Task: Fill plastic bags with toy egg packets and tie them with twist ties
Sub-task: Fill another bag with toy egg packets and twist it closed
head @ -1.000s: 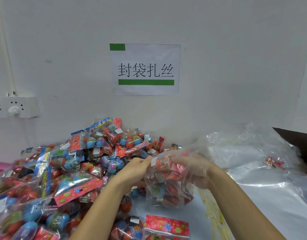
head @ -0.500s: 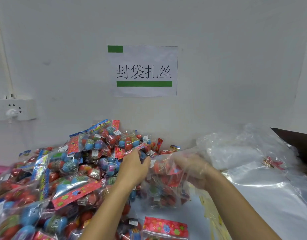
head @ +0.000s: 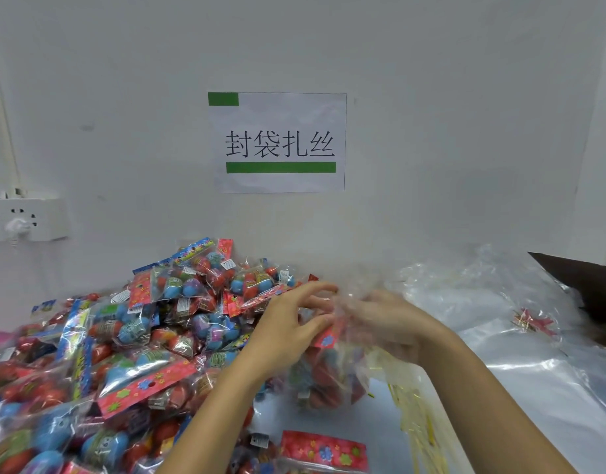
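1. Now the left hand (head: pixel 288 323) has lifted from the rim of the clear plastic bag (head: pixel 332 367), where it was pinching a moment ago; its fingers are spread and reach toward the bag's mouth, while its thumb seems to touch the red header card (head: pixel 327 338) of a packet at the opening.
2. Over the same second the right hand (head: pixel 387 323) has stayed wrapped in the bag's film near the top. It is blurred behind the plastic, and its fingers look curled into the gathered film, so its grip appears closed on the bag.
3. By my reading, that shift means the filling is about done and the hands are moving on to tucking the last packet down and bunching the neck.
4. Hanging below both hands, the bag holds red and coloured toy egg packets (head: pixel 315 381), its bottom close to the white counter (head: pixel 380 425); I cannot tell whether it rests there.
5. Left of it rises the loose heap of packets (head: pixel 130 340).
6. To the right, yellow twist ties (head: pixel 418 419) lie just beside the right forearm, with a red bundle of ties (head: pixel 534 323) farther off on spare bags (head: pixel 520 367).
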`<action>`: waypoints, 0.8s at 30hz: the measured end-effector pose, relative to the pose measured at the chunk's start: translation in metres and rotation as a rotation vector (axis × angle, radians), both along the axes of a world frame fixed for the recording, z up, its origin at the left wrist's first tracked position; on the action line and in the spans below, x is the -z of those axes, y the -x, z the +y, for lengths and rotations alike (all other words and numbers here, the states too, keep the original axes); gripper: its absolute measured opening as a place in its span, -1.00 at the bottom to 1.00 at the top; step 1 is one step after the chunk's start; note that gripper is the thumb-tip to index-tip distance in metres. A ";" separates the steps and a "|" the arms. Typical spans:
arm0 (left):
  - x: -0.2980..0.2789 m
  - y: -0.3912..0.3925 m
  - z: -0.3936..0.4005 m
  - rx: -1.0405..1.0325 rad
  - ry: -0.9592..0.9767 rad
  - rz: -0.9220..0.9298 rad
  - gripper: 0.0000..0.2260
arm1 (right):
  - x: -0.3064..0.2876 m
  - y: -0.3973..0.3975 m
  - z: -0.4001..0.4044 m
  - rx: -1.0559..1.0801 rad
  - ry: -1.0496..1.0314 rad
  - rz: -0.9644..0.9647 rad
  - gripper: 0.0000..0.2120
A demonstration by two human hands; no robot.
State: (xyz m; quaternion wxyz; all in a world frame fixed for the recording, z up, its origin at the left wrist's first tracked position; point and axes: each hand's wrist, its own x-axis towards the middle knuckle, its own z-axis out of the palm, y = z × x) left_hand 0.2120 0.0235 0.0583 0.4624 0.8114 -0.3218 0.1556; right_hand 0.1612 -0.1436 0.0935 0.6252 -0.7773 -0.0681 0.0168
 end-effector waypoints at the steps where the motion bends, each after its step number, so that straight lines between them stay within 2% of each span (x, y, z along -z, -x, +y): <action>1: 0.001 -0.001 0.000 -0.030 0.021 -0.005 -0.76 | -0.002 -0.001 -0.001 -0.007 -0.021 0.019 -0.72; 3: 0.005 -0.003 0.001 -0.078 0.072 -0.008 -0.88 | -0.006 -0.001 -0.002 0.007 0.007 0.057 -0.71; 5: 0.008 -0.005 0.002 -0.134 0.117 0.002 -0.86 | -0.010 0.000 -0.006 0.041 0.124 0.052 -0.68; 8: 0.010 -0.011 0.007 -0.205 0.194 0.052 -0.89 | -0.019 0.002 -0.016 0.135 0.324 -0.106 -0.72; 9: 0.011 -0.013 0.009 -0.222 0.225 0.069 -0.89 | -0.023 0.003 -0.019 0.180 0.322 -0.173 -0.75; 13: 0.010 -0.020 0.020 -0.315 0.332 0.097 -0.86 | -0.026 0.001 -0.035 0.398 0.038 -0.389 -0.82; 15: 0.010 -0.020 0.023 -0.342 0.365 0.116 -0.82 | -0.019 -0.003 -0.049 0.535 0.125 -0.390 -0.78; 16: 0.010 -0.020 0.023 -0.346 0.376 0.126 -0.81 | -0.014 -0.006 -0.056 0.546 0.214 -0.325 -0.76; 20: 0.010 -0.020 0.023 -0.350 0.376 0.150 -0.79 | 0.008 -0.011 -0.065 0.233 0.458 0.046 -0.70; 22: 0.009 -0.020 0.023 -0.346 0.377 0.162 -0.80 | 0.018 -0.015 -0.053 0.130 0.442 0.059 -0.73; 24: 0.008 -0.018 0.023 -0.334 0.378 0.177 -0.81 | 0.030 -0.024 -0.039 0.165 0.336 -0.045 -0.77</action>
